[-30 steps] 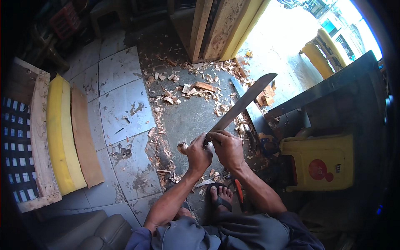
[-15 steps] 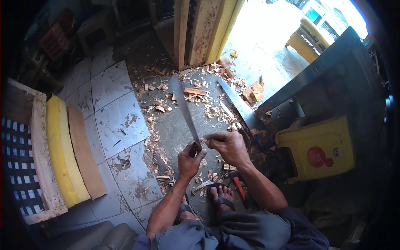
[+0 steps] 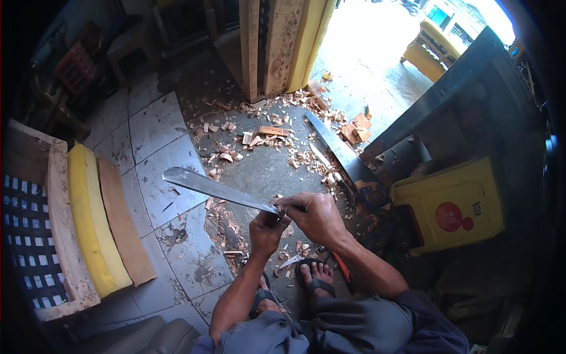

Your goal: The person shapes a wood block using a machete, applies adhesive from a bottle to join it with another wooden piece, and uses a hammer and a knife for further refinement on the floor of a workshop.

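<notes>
A long, grey machete blade (image 3: 215, 190) points out to the left, rounded at its far tip. My left hand (image 3: 267, 234) is closed round its base end, thumb on top. My right hand (image 3: 318, 217) meets it there, fingertips pinched together against the same end. Whatever sits between those right fingertips is too small and covered to make out. The hidden base of the blade lies between both hands.
Wood chips (image 3: 274, 131) and shavings litter the floor. A handsaw (image 3: 336, 144) lies beyond my right hand, near a yellow plastic container (image 3: 451, 203). An orange-handled tool (image 3: 342, 268) is by my right foot. A wooden frame with yellow foam (image 3: 94, 218) stands at left.
The blade has swung from pointing away from me to pointing left, lying lower and flatter. My right hand has moved slightly left and down, closer against my left hand.
</notes>
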The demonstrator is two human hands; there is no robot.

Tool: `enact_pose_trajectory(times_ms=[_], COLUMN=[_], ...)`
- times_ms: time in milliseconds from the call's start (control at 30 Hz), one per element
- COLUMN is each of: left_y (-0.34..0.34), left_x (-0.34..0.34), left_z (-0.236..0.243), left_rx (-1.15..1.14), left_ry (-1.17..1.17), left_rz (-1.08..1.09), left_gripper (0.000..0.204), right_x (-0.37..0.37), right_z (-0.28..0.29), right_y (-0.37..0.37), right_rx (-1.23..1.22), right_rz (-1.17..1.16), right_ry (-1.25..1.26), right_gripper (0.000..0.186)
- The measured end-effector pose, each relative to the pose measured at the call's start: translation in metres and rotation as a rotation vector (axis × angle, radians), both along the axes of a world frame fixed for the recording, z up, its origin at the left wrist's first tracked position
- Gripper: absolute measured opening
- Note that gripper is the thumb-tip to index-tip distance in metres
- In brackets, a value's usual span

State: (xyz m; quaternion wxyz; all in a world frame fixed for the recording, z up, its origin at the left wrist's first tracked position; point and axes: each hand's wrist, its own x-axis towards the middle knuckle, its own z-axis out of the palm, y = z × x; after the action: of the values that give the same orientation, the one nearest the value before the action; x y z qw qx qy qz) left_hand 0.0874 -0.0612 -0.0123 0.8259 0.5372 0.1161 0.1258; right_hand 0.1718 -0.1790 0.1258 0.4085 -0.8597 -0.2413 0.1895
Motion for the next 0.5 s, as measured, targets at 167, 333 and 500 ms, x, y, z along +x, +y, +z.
enact_pose_trajectory(times_ms=[167,333,500], left_y=[0.003,0.016,0.043], left_x=[-0.004,-0.009,-0.023], left_z=[0.000,0.007,0.001], left_rx=[-0.013,0.147,0.160], left_ry=[0.011,-0.036,0.046], left_rz=[0.018,0.044,0.069], left_gripper=[0.041,0.039,0.041], right_x=[0.005,0.029,-0.067], right_z=[-0.011,-0.109,-0.180], right_y=[-0.009,-0.085,-0.174], right_rx=[0.086,-0.480,-0.972], right_rz=[-0.058,-0.196,-0.112], right_ry=[-0.065,-0.119,0.205], right_gripper=[0.025,0.027,0.036])
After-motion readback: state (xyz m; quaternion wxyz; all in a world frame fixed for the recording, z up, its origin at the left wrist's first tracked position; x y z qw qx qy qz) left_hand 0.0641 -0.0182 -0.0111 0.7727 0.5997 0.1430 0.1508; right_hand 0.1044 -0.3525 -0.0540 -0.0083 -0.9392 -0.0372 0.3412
